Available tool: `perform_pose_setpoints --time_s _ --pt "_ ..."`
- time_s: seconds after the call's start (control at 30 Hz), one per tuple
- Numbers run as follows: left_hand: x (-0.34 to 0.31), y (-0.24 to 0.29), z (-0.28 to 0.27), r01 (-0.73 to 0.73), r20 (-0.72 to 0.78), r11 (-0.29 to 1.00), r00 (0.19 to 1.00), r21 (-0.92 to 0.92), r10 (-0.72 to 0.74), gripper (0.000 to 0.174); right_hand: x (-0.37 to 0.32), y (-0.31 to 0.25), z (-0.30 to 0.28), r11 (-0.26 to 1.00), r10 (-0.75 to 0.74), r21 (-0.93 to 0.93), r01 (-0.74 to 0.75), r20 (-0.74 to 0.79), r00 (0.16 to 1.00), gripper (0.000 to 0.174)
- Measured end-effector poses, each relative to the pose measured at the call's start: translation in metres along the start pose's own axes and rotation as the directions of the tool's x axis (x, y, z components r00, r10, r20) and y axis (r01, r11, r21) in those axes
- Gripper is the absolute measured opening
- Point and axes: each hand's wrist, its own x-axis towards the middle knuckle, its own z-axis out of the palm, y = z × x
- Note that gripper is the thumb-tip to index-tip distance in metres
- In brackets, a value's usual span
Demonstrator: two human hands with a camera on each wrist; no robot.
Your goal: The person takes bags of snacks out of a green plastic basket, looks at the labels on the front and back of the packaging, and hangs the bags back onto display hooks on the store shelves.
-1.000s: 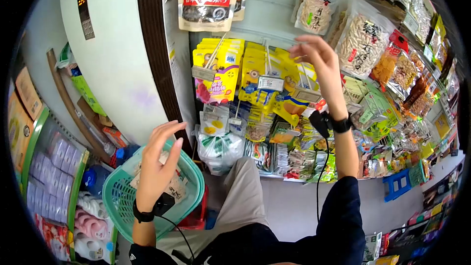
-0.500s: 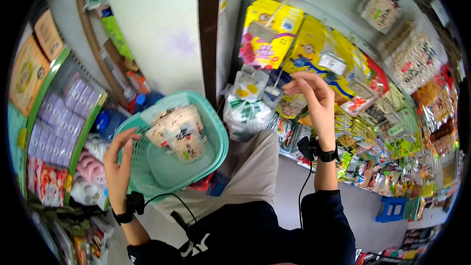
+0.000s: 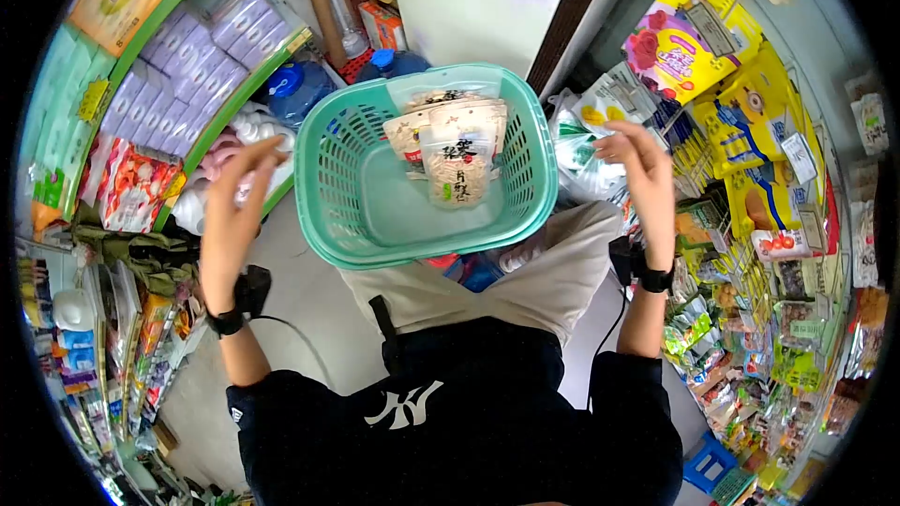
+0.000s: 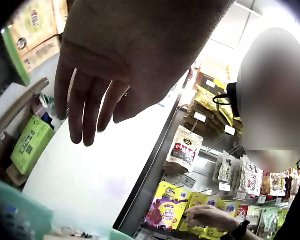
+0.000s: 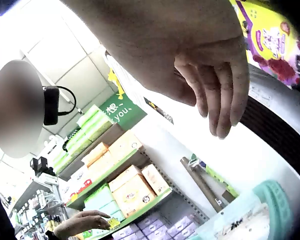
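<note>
A green basket (image 3: pixel 323 183) stands in front of the person, with several pale snack packets (image 3: pixel 459 164) lying inside it. On its left side the left hand (image 3: pixel 230 215) hovers with relaxed fingers, holding nothing. To the basket's right, the right hand (image 3: pixel 647 183) is raised in front of a white plastic bag (image 3: pixel 577 155), also empty; whether it touches the bag cannot be told. In the left wrist view the left hand's (image 4: pixel 110 65) fingers hang down loosely. The right wrist view shows the right hand (image 5: pixel 200 70) with fingers loosely bent above the basket (image 5: pixel 275 200).
Yellow snack pouches (image 3: pixel 741 122) hang on the right rack. Purple tissue packs (image 3: pixel 192 70) fill the left shelf. Blue water jugs (image 3: pixel 295 89) stand behind the basket, near a white cabinet (image 3: pixel 478 0). A blue stool (image 3: pixel 710 462) is at the lower right.
The head view has turned left and down, bringing the basket to the middle. The right hand has moved away from the hanging yellow pouches, and both hands now flank the basket, still empty.
</note>
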Motion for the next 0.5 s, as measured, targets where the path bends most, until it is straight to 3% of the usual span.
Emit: perform_pose_setpoints --time_s 0.07,0.2,0.3,0.4,0.47,0.5 --pt "-0.008 -0.013 0.022 0.067 0.076 0.995 0.995 -0.071 -0.062 0.024 -0.003 0.012 0.019 0.993 0.037 -0.113 -0.027 0.079 0.996 0.021" --pt "-0.035 -0.048 0.082 0.192 0.218 0.972 0.963 -0.132 -0.161 0.025 -0.017 0.049 0.062 0.996 0.087 -0.003 -0.088 0.195 0.977 0.020" --pt "-0.054 -0.056 0.114 0.237 0.251 0.959 0.948 -0.155 -0.194 0.025 -0.027 0.061 0.085 0.995 0.097 -0.020 -0.095 0.189 0.977 0.020" --pt "-0.065 -0.062 0.137 0.270 0.201 0.949 0.951 -0.161 -0.237 0.021 -0.030 0.061 0.099 0.998 0.063 -0.012 -0.062 0.107 0.992 0.019" --pt "-0.065 -0.063 0.146 0.057 -0.002 0.993 0.998 0.105 -0.057 0.019 -0.033 0.065 0.111 0.998 0.042 0.041 -0.043 0.045 0.998 0.019" --pt "-0.065 -0.061 0.148 0.059 0.000 0.993 0.998 0.105 -0.059 0.019 -0.036 0.074 0.118 0.998 -0.007 -0.066 0.007 -0.005 1.000 0.019"
